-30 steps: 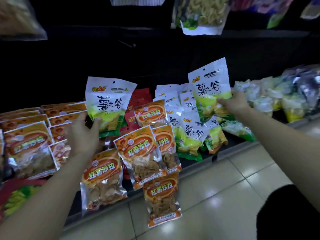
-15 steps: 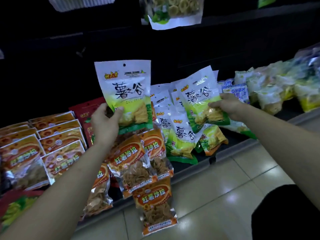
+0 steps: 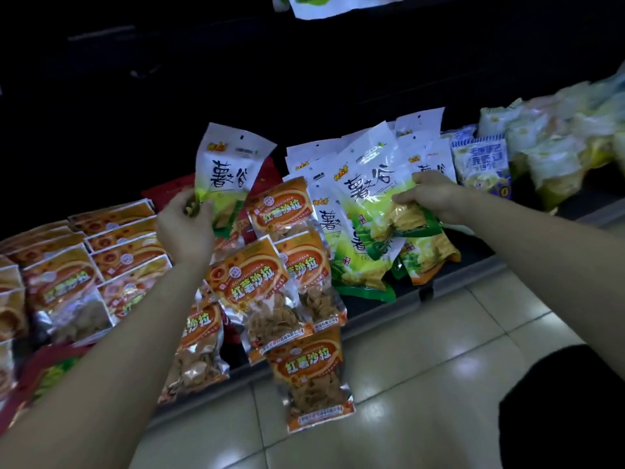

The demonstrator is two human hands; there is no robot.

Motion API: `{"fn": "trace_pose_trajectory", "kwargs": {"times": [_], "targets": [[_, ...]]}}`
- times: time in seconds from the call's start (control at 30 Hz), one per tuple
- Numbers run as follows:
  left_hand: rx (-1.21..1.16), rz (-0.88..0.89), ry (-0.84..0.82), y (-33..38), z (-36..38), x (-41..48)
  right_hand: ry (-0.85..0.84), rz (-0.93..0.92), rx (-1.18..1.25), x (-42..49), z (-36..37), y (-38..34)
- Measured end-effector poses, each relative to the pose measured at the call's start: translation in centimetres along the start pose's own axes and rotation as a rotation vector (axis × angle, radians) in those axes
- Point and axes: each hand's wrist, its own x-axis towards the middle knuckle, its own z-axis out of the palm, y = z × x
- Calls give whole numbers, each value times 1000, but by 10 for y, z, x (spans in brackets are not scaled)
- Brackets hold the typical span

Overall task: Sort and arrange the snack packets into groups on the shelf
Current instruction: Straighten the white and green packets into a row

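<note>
Rows of orange packets fill the left end of the shelf. The left hand grips the bottom corner of a white-and-green packet, held upright above the shelf. At centre, loose orange bags overhang the edge. The right hand curls its fingers round a second white-and-green packet, tilted over a pile of matching packets. Pale bags lie far right.

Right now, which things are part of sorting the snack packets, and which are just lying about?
In the job: left hand, gripping white-green packet; right hand, gripping second packet; orange packets; shelf.
Lying about: blue-white packets; pale bags far right.
</note>
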Motion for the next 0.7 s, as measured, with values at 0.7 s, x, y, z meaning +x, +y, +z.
{"fn": "trace_pose_trajectory", "kwargs": {"times": [0.7], "targets": [[-289,-153,-548,39,43,-64,-101,67,-456,-19,60,73]]}}
